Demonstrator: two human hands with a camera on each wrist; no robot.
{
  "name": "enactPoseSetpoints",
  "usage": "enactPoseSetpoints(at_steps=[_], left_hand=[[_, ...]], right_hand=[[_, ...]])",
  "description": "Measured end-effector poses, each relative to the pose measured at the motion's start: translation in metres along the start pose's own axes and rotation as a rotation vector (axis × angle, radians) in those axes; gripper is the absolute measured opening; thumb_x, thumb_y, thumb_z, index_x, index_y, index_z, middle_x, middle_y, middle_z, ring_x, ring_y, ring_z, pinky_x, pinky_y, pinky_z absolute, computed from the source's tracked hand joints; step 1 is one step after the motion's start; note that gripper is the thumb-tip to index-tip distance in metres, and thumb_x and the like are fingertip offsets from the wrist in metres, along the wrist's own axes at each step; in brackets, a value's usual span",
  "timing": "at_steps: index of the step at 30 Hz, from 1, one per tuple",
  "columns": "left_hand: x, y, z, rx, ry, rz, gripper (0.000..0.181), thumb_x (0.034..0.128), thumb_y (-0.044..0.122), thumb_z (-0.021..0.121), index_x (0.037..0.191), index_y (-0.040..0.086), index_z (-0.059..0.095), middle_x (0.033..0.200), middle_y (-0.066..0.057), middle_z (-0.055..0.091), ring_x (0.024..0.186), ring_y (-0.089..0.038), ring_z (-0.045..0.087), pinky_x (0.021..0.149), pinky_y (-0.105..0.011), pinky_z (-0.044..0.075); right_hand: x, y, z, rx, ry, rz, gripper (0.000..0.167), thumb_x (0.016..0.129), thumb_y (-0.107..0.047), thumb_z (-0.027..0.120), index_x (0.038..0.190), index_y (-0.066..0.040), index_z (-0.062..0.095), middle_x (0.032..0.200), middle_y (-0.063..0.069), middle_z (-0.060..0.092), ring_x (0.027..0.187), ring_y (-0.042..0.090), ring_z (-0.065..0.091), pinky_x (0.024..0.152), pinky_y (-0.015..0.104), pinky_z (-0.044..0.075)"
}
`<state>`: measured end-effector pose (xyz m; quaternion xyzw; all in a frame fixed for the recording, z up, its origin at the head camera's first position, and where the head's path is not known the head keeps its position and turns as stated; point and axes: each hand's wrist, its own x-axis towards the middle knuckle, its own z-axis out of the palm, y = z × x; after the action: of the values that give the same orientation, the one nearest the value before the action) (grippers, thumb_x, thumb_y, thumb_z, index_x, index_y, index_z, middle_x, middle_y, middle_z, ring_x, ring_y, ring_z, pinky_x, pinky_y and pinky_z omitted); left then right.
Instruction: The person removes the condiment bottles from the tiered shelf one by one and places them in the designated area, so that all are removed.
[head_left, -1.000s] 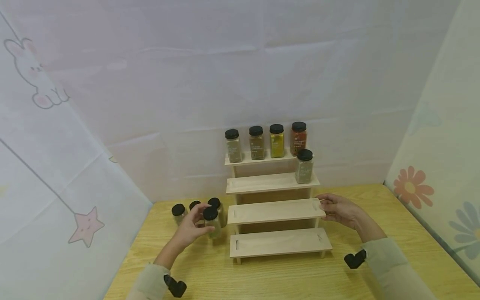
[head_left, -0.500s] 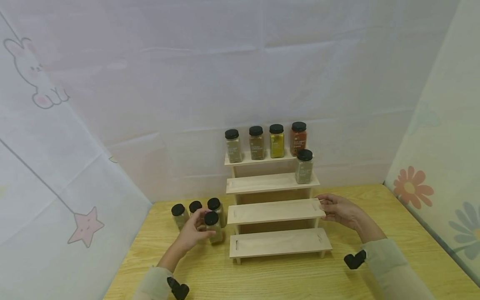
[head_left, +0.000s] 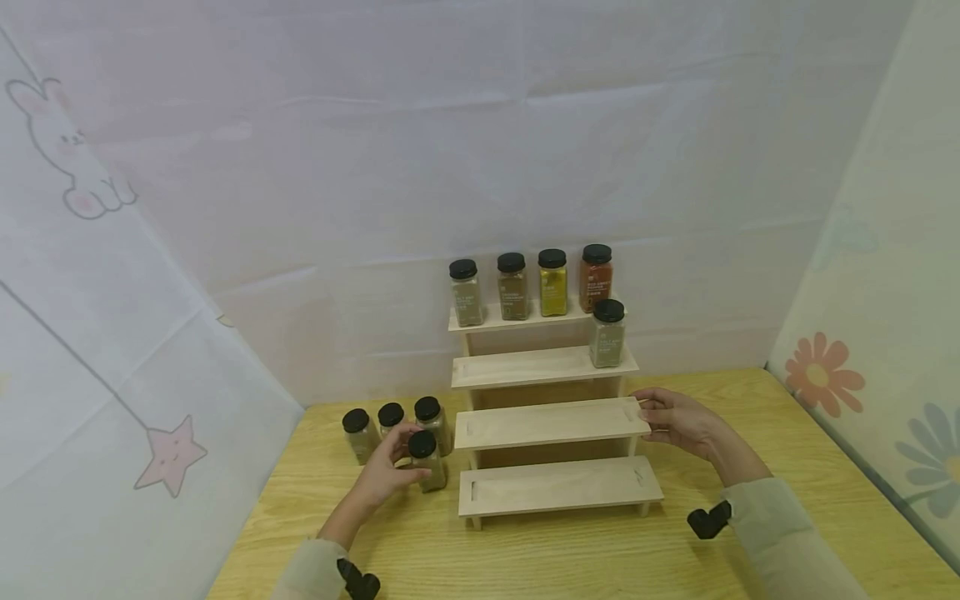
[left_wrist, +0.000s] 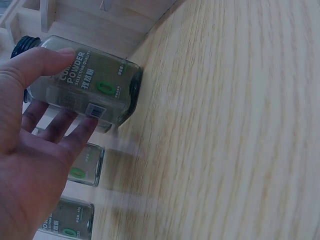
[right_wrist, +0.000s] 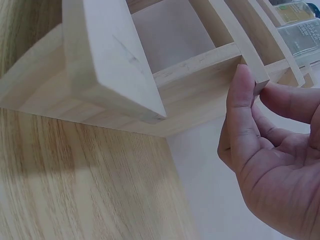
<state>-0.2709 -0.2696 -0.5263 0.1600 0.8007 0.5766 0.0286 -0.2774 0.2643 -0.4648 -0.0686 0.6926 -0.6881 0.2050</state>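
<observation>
My left hand (head_left: pixel 392 468) grips a square glass spice jar (left_wrist: pixel 95 82) with a black lid, thumb on one side and fingers on the other. Its label partly reads "POWDER" in the left wrist view. Whether its base touches the table is not clear. To its right stands a four-tier wooden rack (head_left: pixel 551 422). My right hand (head_left: pixel 682 421) pinches the right end of the second shelf from the bottom, thumb and fingertips at the shelf corner (right_wrist: pixel 255 75) in the right wrist view. Alone on the second shelf from the top, a pale spice jar (head_left: pixel 607 335) stands at the right end.
On the top shelf several jars stand in a row, among them a yellow one (head_left: pixel 553 287) and a red one (head_left: pixel 596 279). Behind my left hand, three more jars (head_left: pixel 361 437) stand on the wooden table (head_left: pixel 570 558). A white cloth wall (head_left: pixel 360 208) rises behind.
My left hand and its jar have moved down and slightly right, toward the near side, baring more of the jars behind. My right hand stays at the rack.
</observation>
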Motion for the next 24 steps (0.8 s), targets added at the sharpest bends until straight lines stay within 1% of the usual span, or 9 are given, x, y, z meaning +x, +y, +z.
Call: enactPoseSetpoints(at_steps=[2,5,9,11,13,16,18,22,24], left_hand=[[0.0,-0.001,0.0,-0.011,-0.017,0.012,0.066,0.0809,0.002,0.084,0.136,0.01,0.048,0.134,-0.019,0.054,0.117,-0.034,0.055,0.092,-0.042,0.049],[0.0,0.0,0.0,-0.012,-0.026,0.009,0.066,0.0814,0.001,0.083,0.136,0.01,0.047,0.136,-0.019,0.053,0.118,-0.034,0.055,0.092,-0.044,0.05],[-0.001,0.005,-0.001,0.069,-0.039,0.012,0.069,0.0824,0.005,0.084,0.14,0.014,0.046,0.139,-0.016,0.054,0.119,-0.033,0.055,0.096,-0.048,0.05],[0.0,0.012,-0.003,0.11,-0.054,0.04,0.071,0.0837,0.009,0.084,0.143,0.012,0.045,0.14,-0.017,0.054,0.121,-0.034,0.056,0.099,-0.051,0.049],[0.003,0.024,-0.005,0.148,-0.064,0.066,0.072,0.0857,0.013,0.083,0.146,0.011,0.044,0.14,-0.017,0.054,0.122,-0.036,0.056,0.101,-0.054,0.048],[0.01,0.048,-0.01,0.172,-0.089,0.113,0.069,0.0898,0.015,0.079,0.148,0.006,0.043,0.141,-0.02,0.052,0.125,-0.041,0.055,0.104,-0.059,0.045],[0.016,0.065,-0.01,0.196,-0.098,0.126,0.067,0.0914,0.019,0.078,0.148,0.007,0.044,0.14,-0.02,0.051,0.123,-0.043,0.055,0.103,-0.06,0.044],[0.029,0.095,-0.007,0.234,-0.119,0.172,0.063,0.093,0.023,0.076,0.147,0.01,0.046,0.142,-0.019,0.051,0.123,-0.043,0.054,0.102,-0.061,0.044],[0.035,0.109,-0.003,0.245,-0.125,0.182,0.063,0.0929,0.023,0.077,0.147,0.012,0.047,0.142,-0.015,0.052,0.124,-0.041,0.054,0.103,-0.06,0.044]], right_hand=[[0.0,0.0,0.0,-0.003,-0.002,-0.002,0.059,0.106,-0.012,0.055,0.152,0.008,0.024,0.11,0.004,0.051,0.092,0.014,0.061,0.092,0.039,0.056],[0.0,0.0,0.001,-0.004,-0.005,-0.006,0.059,0.106,-0.012,0.054,0.152,0.008,0.023,0.11,0.004,0.051,0.093,0.014,0.061,0.091,0.039,0.056],[-0.001,0.0,0.001,-0.011,-0.006,-0.01,0.059,0.106,-0.012,0.054,0.152,0.008,0.023,0.11,0.004,0.051,0.092,0.014,0.06,0.091,0.038,0.056],[-0.001,0.0,0.001,-0.012,-0.008,-0.01,0.06,0.106,-0.012,0.054,0.153,0.009,0.022,0.11,0.004,0.05,0.092,0.014,0.06,0.091,0.038,0.056],[-0.001,0.0,0.001,-0.011,-0.009,-0.009,0.061,0.106,-0.012,0.054,0.153,0.009,0.021,0.111,0.004,0.05,0.093,0.014,0.06,0.091,0.038,0.056],[-0.002,-0.001,0.001,-0.014,-0.011,-0.011,0.061,0.106,-0.011,0.053,0.154,0.009,0.019,0.111,0.005,0.05,0.094,0.014,0.061,0.091,0.038,0.056],[-0.002,-0.001,0.001,-0.015,-0.014,-0.01,0.062,0.106,-0.011,0.052,0.154,0.009,0.019,0.111,0.005,0.051,0.095,0.014,0.062,0.091,0.038,0.056],[-0.002,-0.001,0.001,-0.013,-0.02,-0.007,0.063,0.106,-0.011,0.053,0.154,0.009,0.018,0.112,0.005,0.052,0.096,0.015,0.064,0.092,0.039,0.056],[-0.002,-0.001,0.001,-0.013,-0.023,-0.008,0.063,0.106,-0.012,0.053,0.154,0.009,0.018,0.112,0.005,0.053,0.096,0.015,0.064,0.093,0.039,0.056]])
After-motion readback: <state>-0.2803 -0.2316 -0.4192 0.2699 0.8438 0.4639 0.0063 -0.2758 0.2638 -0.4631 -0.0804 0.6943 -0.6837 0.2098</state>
